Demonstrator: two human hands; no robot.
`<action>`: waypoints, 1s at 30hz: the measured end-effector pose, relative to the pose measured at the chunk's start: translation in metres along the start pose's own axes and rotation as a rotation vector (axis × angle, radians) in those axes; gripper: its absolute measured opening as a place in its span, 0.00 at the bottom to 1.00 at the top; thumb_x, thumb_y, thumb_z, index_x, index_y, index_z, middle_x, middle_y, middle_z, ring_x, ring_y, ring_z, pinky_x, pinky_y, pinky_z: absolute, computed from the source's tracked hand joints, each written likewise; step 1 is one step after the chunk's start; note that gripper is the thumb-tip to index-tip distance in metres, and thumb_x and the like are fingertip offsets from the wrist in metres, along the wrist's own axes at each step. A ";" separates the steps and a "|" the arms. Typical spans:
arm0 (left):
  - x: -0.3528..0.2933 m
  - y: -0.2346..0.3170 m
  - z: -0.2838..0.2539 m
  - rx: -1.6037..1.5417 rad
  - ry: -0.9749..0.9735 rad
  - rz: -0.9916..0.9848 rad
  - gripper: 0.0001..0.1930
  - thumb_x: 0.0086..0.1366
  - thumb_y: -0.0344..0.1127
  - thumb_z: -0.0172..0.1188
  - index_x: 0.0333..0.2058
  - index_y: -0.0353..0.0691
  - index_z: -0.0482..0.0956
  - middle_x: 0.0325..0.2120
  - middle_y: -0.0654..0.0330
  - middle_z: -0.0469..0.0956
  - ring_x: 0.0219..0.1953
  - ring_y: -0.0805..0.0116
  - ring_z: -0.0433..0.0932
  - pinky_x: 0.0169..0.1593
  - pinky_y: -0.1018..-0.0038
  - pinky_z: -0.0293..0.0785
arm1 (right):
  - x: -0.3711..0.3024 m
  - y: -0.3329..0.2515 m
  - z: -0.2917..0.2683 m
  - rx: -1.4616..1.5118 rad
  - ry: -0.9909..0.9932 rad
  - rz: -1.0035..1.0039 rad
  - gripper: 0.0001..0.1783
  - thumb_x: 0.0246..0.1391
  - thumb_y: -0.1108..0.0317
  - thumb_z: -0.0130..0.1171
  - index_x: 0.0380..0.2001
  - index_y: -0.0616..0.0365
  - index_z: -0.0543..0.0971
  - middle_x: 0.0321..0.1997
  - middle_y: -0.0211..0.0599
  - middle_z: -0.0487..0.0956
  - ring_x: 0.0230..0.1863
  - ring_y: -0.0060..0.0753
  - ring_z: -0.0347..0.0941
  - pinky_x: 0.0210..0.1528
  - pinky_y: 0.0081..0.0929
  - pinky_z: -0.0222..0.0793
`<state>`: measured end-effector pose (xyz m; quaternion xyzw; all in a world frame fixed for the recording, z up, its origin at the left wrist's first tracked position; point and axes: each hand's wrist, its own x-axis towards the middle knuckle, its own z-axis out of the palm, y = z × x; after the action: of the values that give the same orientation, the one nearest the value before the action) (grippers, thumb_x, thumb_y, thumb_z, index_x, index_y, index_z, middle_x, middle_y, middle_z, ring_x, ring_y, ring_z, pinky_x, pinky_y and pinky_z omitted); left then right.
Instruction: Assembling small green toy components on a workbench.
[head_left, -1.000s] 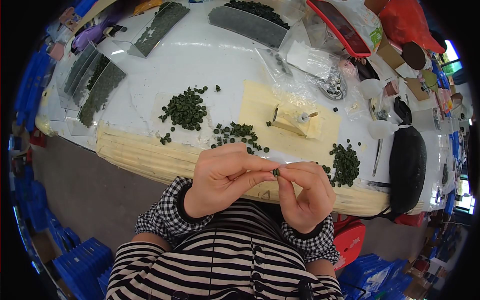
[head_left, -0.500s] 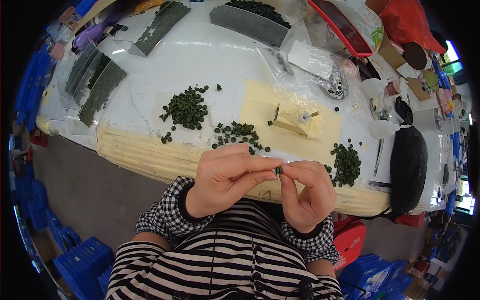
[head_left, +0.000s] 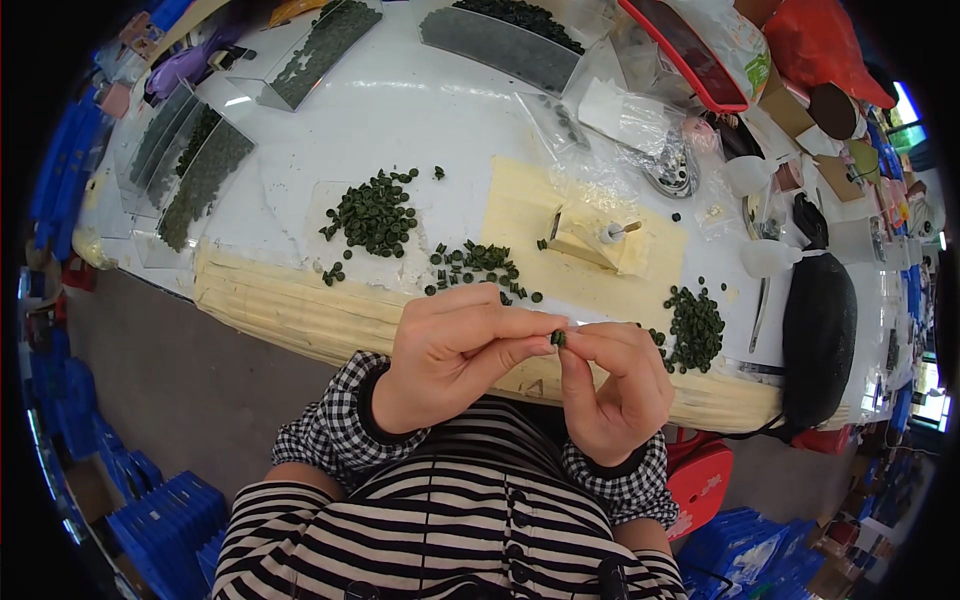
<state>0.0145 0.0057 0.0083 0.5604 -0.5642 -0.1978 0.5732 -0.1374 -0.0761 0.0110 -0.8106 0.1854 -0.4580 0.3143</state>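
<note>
A small dark green round piece (head_left: pixel 558 338) is pinched between my two hands, just above the table's near edge. My left hand (head_left: pixel 450 350) grips it from one side with thumb and forefinger. From the other side, the thumb and forefinger of my right hand (head_left: pixel 617 385) close on the same piece. Loose green pieces like it lie in a large heap (head_left: pixel 370 215) on the left, a smaller heap (head_left: pixel 475 265) beyond my left hand, and another heap (head_left: pixel 693 328) beside my right hand. The fingertips partly cover the held piece.
Beyond my hands a tape-covered block (head_left: pixel 590 240) with a short upright tip sits on yellowish paper (head_left: pixel 505 215). Clear trays (head_left: pixel 500 50) of green pieces stand at the back and left. On the right are a red-edged phone (head_left: pixel 690 55), plastic bags, white squeeze bottles (head_left: pixel 768 259), tweezers (head_left: pixel 760 315) and a black pouch (head_left: pixel 820 340).
Both hands stay almost in place with the green piece between them. The piece appears slightly turned in the fingertips.
</note>
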 end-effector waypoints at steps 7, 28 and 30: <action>0.001 0.001 0.000 0.005 -0.005 -0.006 0.10 0.53 0.29 0.67 0.37 0.38 0.84 0.14 0.66 0.69 0.17 0.78 0.61 0.20 0.81 0.55 | -0.001 0.001 0.000 -0.001 0.001 -0.001 0.12 0.39 0.83 0.66 0.31 0.63 0.79 0.29 0.41 0.80 0.29 0.35 0.77 0.31 0.23 0.73; 0.006 -0.004 0.007 0.509 -0.230 0.072 0.07 0.57 0.30 0.62 0.36 0.39 0.80 0.17 0.63 0.65 0.18 0.70 0.68 0.22 0.77 0.66 | -0.010 0.015 -0.024 -0.046 0.190 0.132 0.07 0.44 0.84 0.61 0.30 0.67 0.79 0.28 0.44 0.79 0.29 0.34 0.75 0.32 0.22 0.69; 0.011 0.002 -0.001 0.341 -0.206 -0.060 0.05 0.61 0.30 0.59 0.35 0.38 0.79 0.18 0.63 0.66 0.20 0.73 0.68 0.24 0.80 0.66 | -0.012 0.018 -0.026 -0.049 0.208 0.140 0.07 0.44 0.84 0.61 0.30 0.67 0.78 0.28 0.43 0.79 0.29 0.33 0.74 0.32 0.22 0.69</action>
<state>0.0180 -0.0031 0.0149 0.6427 -0.6283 -0.1723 0.4031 -0.1663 -0.0907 0.0013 -0.7513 0.2843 -0.5117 0.3047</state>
